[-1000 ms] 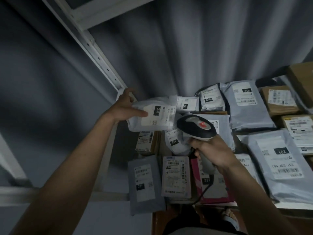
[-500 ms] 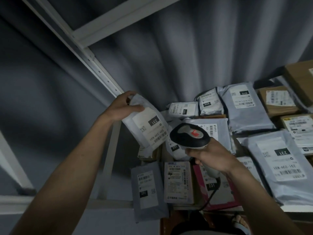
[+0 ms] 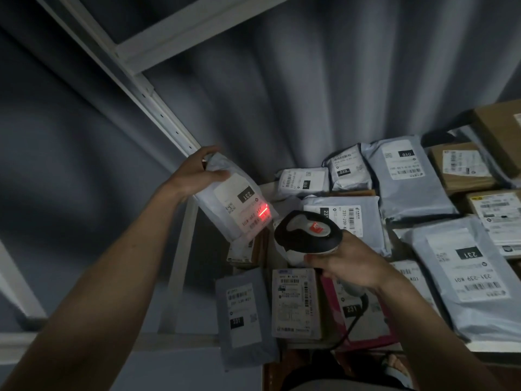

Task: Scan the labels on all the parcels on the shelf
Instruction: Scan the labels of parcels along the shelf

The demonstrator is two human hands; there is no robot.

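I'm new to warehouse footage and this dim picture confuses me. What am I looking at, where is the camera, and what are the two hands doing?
The camera sits on a person's head and looks down at their bare arms, so you see what they see. The left hand grips a pale grey plastic mailer bag, tilted, raised off the pile. The right hand grips a black handheld barcode scanner; its red scan line falls on the bag's white label. Below lies a white metal shelf crowded with more parcels: grey bags with white labels such as the large grey mailer bag at right, and brown cardboard boxes farther back.
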